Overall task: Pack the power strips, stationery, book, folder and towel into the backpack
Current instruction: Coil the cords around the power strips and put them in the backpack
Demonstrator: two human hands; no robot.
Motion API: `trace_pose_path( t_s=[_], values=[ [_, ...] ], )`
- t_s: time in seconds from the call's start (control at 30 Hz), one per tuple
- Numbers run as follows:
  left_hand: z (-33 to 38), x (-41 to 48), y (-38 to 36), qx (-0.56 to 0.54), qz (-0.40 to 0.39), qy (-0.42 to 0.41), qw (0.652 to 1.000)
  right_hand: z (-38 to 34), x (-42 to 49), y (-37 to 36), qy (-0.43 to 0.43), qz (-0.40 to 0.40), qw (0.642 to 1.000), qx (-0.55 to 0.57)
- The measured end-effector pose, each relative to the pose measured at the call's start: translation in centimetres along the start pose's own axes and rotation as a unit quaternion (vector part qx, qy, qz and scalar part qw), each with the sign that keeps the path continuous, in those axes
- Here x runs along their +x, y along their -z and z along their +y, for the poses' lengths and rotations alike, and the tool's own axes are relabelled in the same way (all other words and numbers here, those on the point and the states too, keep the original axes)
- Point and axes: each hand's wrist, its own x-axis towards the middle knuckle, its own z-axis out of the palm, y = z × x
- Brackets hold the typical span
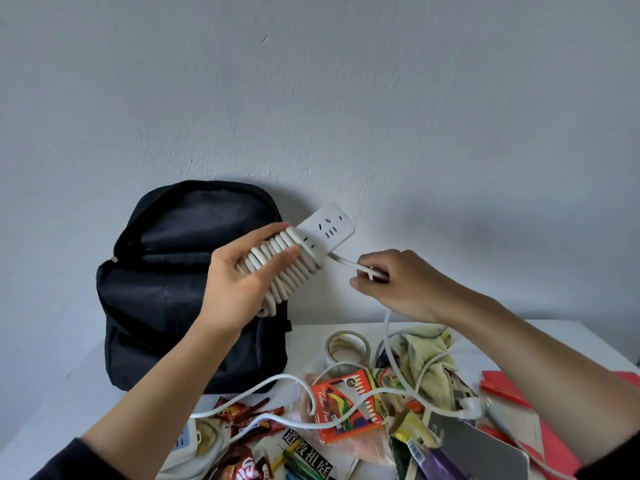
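My left hand (239, 282) grips a white power strip (327, 226) held in the air, with its cord wound in several turns around the body. My right hand (398, 282) pinches the loose cord (346, 263) just right of the strip. The black backpack (173, 289) stands open against the wall behind my left hand. On the table lie a yellow towel (426, 351), a coloured-pencil box (346, 403), a book with Chinese characters (308, 452), pens (298, 465), a red folder (512, 389) and a second power strip (187, 441) at the lower left.
A tape roll (346, 348) lies right of the backpack. Snack wrappers (249, 417) and a dark booklet (474, 448) are scattered across the white table (86, 393). Loose cord (277, 379) trails over the clutter. A plain wall stands right behind.
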Motion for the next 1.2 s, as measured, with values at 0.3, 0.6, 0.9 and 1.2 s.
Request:
trace_pose_path(
  t_s=[0.3, 0.6, 0.9, 1.2],
  values=[
    [0.3, 0.1, 1.3, 0.295, -0.117, -0.105, 0.942, 0.1, 0.6, -1.0, 0.233, 0.089, 0.966, -0.069],
    [1.9, 0.4, 2.4, 0.217, -0.235, -0.074, 0.944, -1.8, 1.8, 1.2, 0.2, 0.081, 0.968, 0.127],
    [1.6, 0.0, 2.0, 0.081, -0.277, -0.033, 0.957, -2.4, 3.0, 2.2, 0.085, -0.221, 0.916, 0.322],
    [0.3, 0.0, 0.9, -0.03, -0.28, 0.023, 0.959, -2.0, 3.6, 2.2, -0.093, -0.237, 0.836, 0.486]
  ],
)
